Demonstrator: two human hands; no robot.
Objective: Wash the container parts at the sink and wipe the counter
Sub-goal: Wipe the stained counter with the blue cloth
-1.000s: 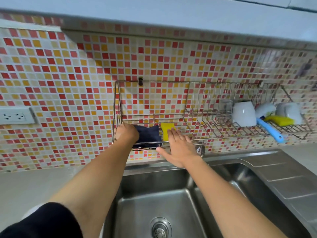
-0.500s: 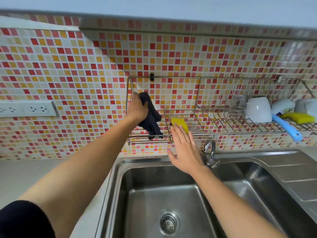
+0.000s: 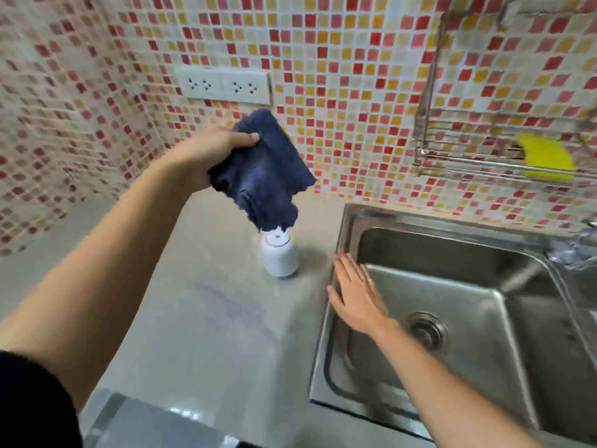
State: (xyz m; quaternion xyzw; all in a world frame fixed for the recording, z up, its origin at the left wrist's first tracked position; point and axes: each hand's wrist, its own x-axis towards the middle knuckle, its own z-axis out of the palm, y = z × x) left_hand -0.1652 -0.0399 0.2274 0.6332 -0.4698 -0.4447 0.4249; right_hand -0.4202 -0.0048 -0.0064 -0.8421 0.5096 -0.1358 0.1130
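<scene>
Starting at the left hand point(image 3: 203, 155), the fingers and thumb are seen clamped on the upper corner of a dark blue cloth point(image 3: 268, 169). The cloth is held in the air above the worktop point(image 3: 181, 357), and its lower edge hangs just over a small white container point(image 3: 279, 258). Whether the cloth touches the top of the container cannot be told. The cloth is judged to be soft, light and limp. It will fold under any push, so it should be bunched or spread flat under the palm before it is pressed down. Below it, a faint purple smear point(image 3: 232, 305) is seen on the worktop, near the container. The container looks light and smooth, and it could be tipped easily by the cloth, so it is best taken round its body. The right hand point(image 3: 355, 295) is laid flat, fingers straight, at the left rim of the sink point(image 3: 436, 218), and nothing is held in it.
</scene>
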